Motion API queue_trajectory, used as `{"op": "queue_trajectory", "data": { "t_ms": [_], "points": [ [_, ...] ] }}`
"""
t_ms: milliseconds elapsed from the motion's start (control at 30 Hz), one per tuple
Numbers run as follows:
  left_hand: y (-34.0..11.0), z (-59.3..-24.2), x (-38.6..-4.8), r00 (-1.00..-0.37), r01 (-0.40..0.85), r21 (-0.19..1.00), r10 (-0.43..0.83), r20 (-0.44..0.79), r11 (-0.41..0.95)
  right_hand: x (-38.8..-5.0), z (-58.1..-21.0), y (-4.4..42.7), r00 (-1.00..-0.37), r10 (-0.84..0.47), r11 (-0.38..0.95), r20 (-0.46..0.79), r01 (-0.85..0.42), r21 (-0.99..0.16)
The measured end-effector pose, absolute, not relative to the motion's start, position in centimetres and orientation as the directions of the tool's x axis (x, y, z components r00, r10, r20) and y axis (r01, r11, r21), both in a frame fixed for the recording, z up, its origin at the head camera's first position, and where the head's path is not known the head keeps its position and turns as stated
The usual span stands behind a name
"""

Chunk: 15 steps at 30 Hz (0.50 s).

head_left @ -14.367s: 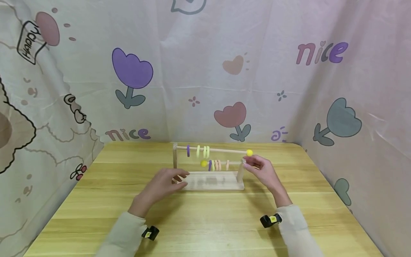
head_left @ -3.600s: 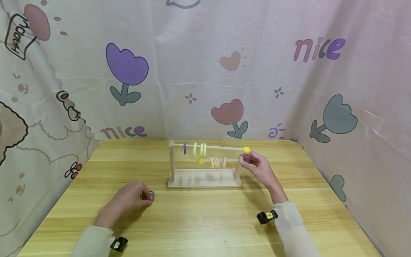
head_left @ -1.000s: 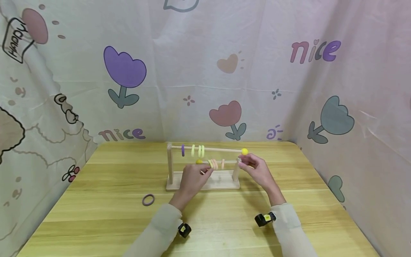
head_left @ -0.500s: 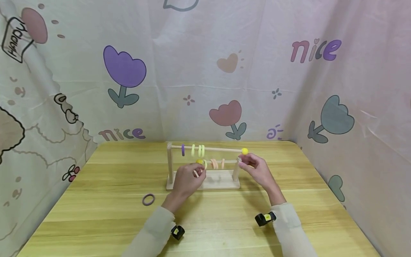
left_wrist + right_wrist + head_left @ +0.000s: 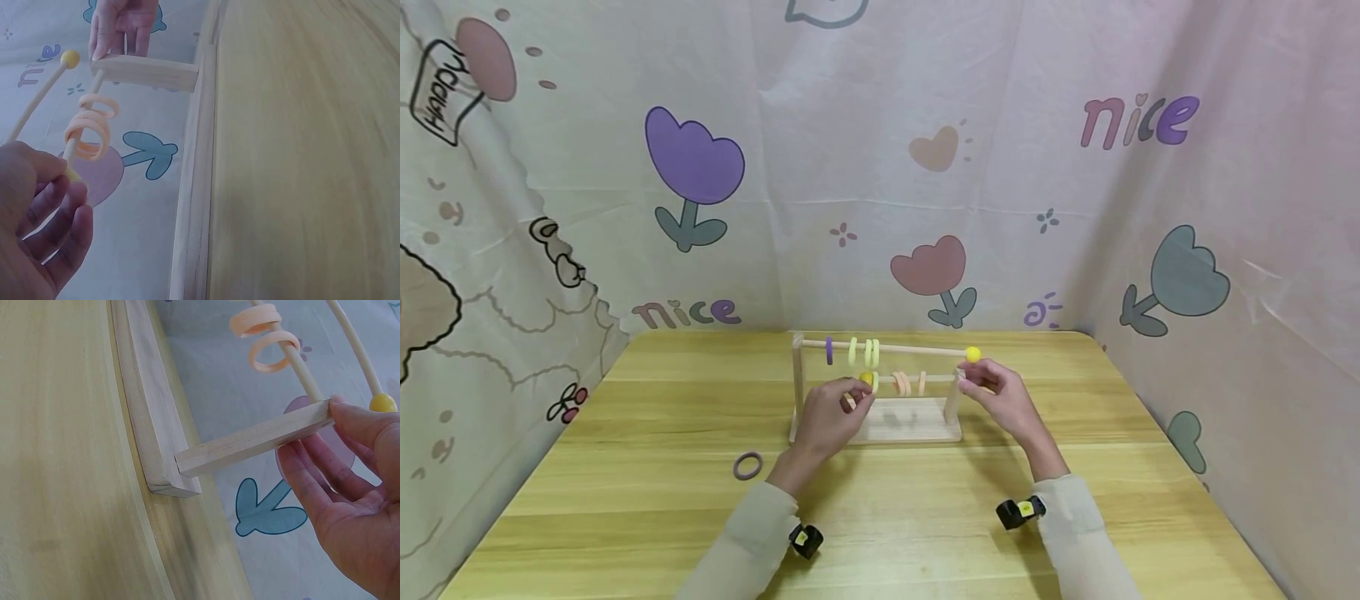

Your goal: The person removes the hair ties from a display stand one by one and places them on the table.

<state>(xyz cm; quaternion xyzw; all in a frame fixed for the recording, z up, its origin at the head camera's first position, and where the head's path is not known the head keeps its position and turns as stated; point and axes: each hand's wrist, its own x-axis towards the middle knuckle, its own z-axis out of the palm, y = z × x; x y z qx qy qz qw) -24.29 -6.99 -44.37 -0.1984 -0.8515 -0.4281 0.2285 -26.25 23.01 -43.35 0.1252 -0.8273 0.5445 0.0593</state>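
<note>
A wooden stand (image 5: 910, 429) holds two rods on posts. My left hand (image 5: 831, 417) pinches a yellow-green ring (image 5: 876, 382) on the lower rod, right beside the yellow end ball (image 5: 867, 378). In the left wrist view the fingers mostly cover that ring (image 5: 73, 175). Several peach rings (image 5: 901, 383) hang farther right on the same rod. My right hand (image 5: 1006, 402) grips the top of the short right post (image 5: 250, 440) between thumb and fingers. A purple ring (image 5: 748, 466) lies flat on the table, left of the stand.
Above, the upper rod (image 5: 917, 350) carries a purple ring (image 5: 829, 351) and several yellow-green rings (image 5: 852, 352), and ends in a yellow ball (image 5: 973, 355). The tall left post (image 5: 798, 375) supports it. A printed cloth (image 5: 820, 275) hangs behind the wooden table (image 5: 910, 517).
Earlier the left hand took a purple ring off the lower rod and laid it on the table. Since then it has slid the yellow-green ring left toward the ball. The right hand stays put.
</note>
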Motion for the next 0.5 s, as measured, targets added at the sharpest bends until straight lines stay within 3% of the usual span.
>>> {"op": "queue_trajectory", "data": {
  "t_ms": [500],
  "points": [
    [-7.87,-44.48,-24.44,-0.825,0.52,0.678,0.098,0.557,0.52,-26.41,-43.47,22.95,-0.965,-0.132,0.378,0.227,-0.261,-0.888]
  ]
}}
